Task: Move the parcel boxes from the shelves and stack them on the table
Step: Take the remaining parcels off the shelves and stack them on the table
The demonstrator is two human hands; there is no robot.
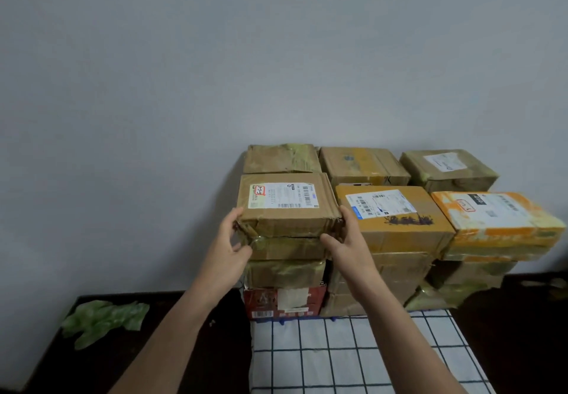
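A brown parcel box with a white label lies on top of the front left stack on the table. My left hand grips its near left corner and my right hand holds its near right corner, thumbs on the front face. Under it sit two taped brown boxes and a red box. To the right stand stacks topped by a yellow-brown labelled box and an orange-taped box. Three more brown boxes line the wall, one of them in the middle. No shelves are in view.
The dark table carries a white cloth with a blue grid in front of the stacks. A crumpled green plastic piece lies at the left. A plain grey wall stands behind.
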